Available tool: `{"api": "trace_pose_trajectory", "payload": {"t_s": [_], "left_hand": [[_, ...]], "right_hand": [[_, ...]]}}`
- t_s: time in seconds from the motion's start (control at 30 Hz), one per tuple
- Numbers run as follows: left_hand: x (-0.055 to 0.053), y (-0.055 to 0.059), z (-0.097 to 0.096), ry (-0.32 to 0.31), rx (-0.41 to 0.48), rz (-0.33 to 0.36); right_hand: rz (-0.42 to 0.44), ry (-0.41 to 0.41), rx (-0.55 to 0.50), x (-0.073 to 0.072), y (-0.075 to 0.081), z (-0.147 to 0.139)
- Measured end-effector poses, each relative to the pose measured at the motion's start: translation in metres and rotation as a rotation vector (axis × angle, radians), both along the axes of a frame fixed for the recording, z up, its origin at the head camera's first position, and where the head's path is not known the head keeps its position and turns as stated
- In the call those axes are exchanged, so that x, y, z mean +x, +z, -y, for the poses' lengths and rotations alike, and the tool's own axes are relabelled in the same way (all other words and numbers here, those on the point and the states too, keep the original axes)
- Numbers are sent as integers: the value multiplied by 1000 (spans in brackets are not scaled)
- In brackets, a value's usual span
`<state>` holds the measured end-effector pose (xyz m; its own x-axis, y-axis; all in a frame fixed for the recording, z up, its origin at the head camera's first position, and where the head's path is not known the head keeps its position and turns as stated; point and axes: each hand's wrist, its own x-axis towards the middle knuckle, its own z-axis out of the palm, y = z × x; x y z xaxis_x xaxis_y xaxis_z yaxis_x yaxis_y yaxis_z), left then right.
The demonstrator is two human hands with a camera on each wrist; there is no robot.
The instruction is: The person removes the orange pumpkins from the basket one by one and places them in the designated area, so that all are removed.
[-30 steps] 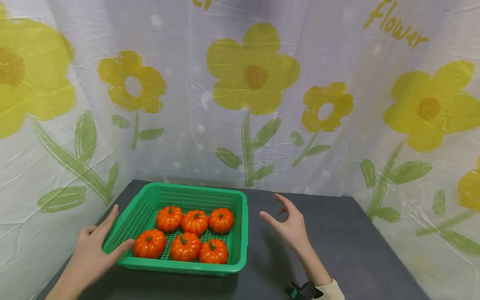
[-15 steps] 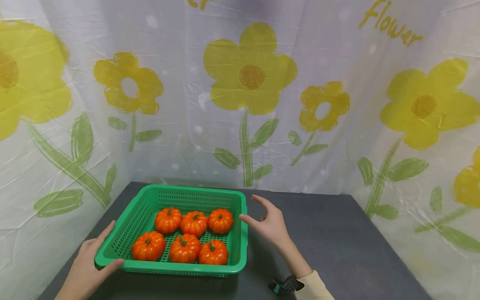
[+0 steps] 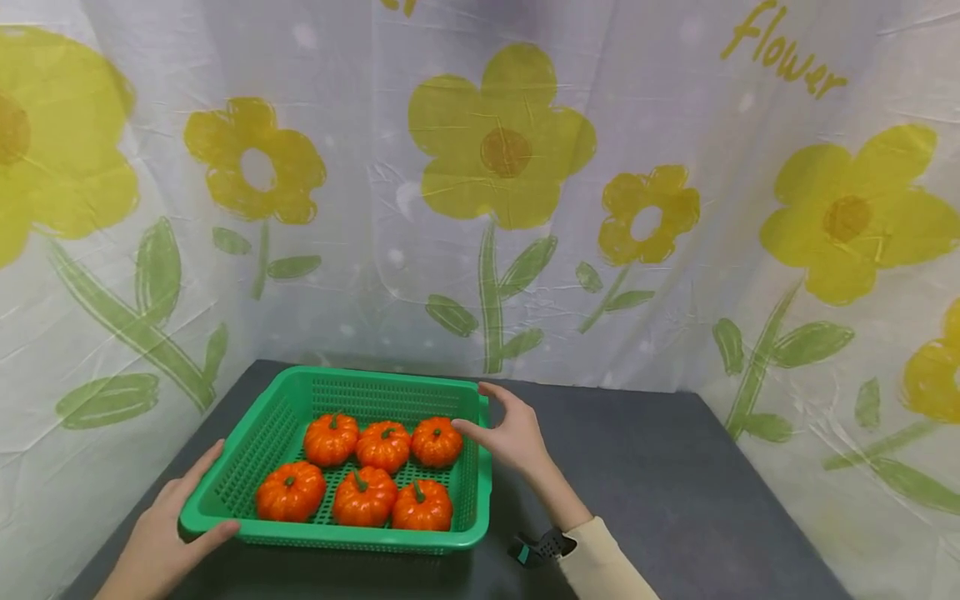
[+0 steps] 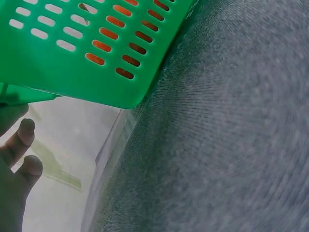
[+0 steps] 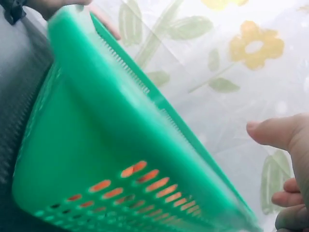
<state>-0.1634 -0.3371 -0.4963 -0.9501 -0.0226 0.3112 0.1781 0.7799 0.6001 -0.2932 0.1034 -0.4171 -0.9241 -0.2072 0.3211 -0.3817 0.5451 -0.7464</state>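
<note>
A green plastic basket (image 3: pixel 360 536) with slotted walls holds several glossy orange pumpkins (image 3: pixel 365 497) with green stems, arranged in two rows. At its front left corner my left hand (image 3: pixel 161 521) grips the rim, thumb on top and fingers along the outside. The left wrist view has the fingers (image 4: pixel 24 135) bent below the basket's corner (image 4: pixel 53 67). My right hand (image 3: pixel 513 433) is at the right rim near the back corner, thumb extended over the inside. In the right wrist view its thumb (image 5: pixel 273 133) shows apart from the basket wall (image 5: pixel 58 130).
The basket is on the left part of a dark grey table (image 3: pixel 622 467). A pale fabric curtain (image 3: pixel 360 275) with printed yellow flowers surrounds the table at the back and both sides. A black strap device (image 3: pixel 543 547) sits on the right wrist, below a cream sleeve (image 3: pixel 600 558).
My left hand has come onto the basket's front left corner, and that corner has shifted toward me and left. My right hand has moved left from beside the basket to its right rim.
</note>
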Motion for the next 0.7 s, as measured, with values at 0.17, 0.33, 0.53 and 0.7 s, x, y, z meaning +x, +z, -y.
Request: {"api": "trace_pose_trajectory", "payload": {"t_s": [0.17,0.33,0.53,0.7], "left_hand": [[1,-1,5,4,2,-28],[1,-2,6,2,3,-47],[1,-4,1,2,12,-41],[2,-3,-4,-14,56,-46]], "right_hand": [[37,41,23,-7,7,19],[67,57,116,-14,11,33],[105,50,232,-17,13,41],[111,68,298,-20,13,51]]}}
